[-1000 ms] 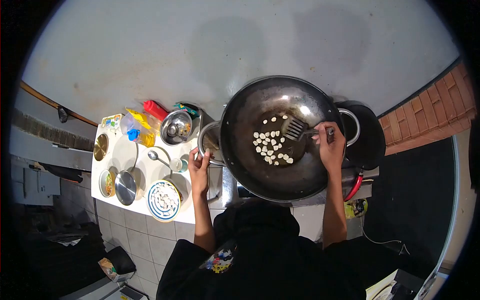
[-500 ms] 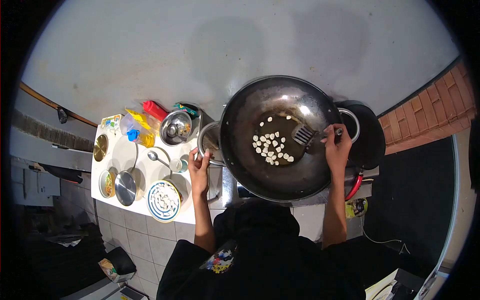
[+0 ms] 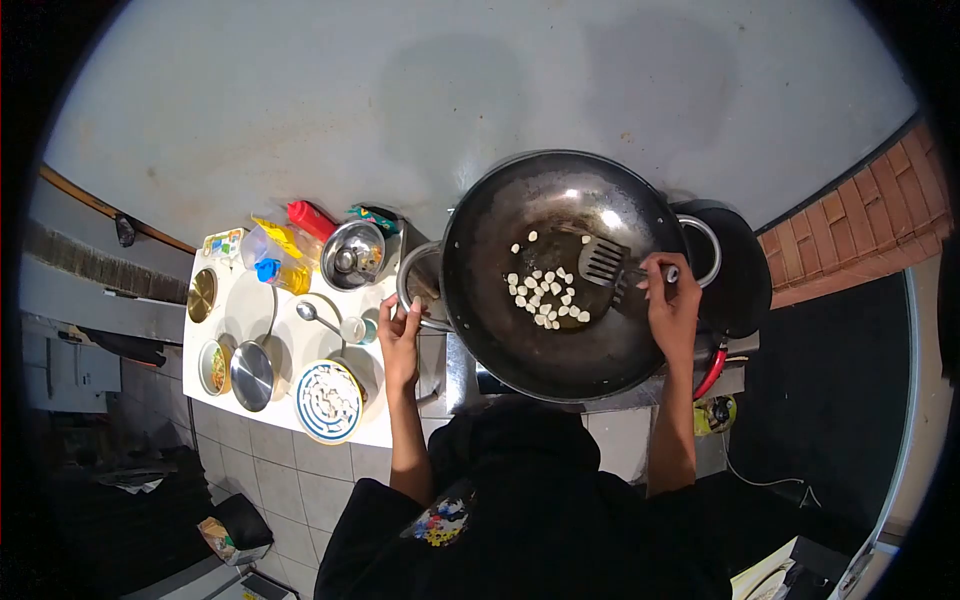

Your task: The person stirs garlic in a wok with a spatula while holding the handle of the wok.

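Note:
A large dark wok sits on the stove with small white pieces of food gathered in its middle and a few apart higher up. My right hand grips the handle of a slotted spatula, whose metal head hangs over the wok just right of the pieces. My left hand is closed on the wok's left loop handle. Left of that hand stand a small jar and a blue-rimmed plate bearing more white pieces.
On the white table stand a steel bowl, a red bottle, a blue-capped oil bottle, a spoon and a bowl of chopped food. A black pan with a red handle lies right of the wok.
The spatula head has turned and lifted slightly, with my right hand shifting a little. Several white pieces have moved within the wok. My left hand stays on the handle.

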{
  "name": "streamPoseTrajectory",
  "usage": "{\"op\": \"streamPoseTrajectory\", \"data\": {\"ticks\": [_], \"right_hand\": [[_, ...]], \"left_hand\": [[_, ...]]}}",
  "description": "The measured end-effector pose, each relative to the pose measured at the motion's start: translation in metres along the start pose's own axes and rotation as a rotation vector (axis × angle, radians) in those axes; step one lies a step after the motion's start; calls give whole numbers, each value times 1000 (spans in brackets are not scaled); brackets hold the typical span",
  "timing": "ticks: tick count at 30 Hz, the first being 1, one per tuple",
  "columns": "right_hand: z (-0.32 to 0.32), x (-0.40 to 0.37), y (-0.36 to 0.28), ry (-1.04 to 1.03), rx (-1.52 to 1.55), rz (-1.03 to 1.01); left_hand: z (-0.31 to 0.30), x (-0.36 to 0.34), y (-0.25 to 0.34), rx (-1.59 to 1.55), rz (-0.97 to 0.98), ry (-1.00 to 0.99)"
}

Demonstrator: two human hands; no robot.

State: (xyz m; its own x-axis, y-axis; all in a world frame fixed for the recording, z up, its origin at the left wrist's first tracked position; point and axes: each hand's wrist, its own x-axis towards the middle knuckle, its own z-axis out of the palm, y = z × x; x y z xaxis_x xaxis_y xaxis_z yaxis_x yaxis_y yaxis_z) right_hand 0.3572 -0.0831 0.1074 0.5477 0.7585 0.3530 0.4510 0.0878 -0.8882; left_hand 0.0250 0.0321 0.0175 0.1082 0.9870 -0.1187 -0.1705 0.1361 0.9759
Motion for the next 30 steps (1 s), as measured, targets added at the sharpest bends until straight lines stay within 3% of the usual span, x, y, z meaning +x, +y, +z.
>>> {"op": "streamPoseTrajectory", "data": {"ticks": [12,20,23,28,30], "right_hand": [[-10,-5,38,186,30,128],[5,-15,5,-117,275,4],[4,-18,-9,-247,154,-37],[-3,-18,-12,-237,81,-46],[-10,-16,-10,-108,72,38]], "left_hand": [[-1,2,-3,-21,6,-9],[-1,1,-1,32,5,-5],[1,1,-1,-10,18,3],[1,0,1,8,-7,13],[0,0,-1,20,-14,10]]}}
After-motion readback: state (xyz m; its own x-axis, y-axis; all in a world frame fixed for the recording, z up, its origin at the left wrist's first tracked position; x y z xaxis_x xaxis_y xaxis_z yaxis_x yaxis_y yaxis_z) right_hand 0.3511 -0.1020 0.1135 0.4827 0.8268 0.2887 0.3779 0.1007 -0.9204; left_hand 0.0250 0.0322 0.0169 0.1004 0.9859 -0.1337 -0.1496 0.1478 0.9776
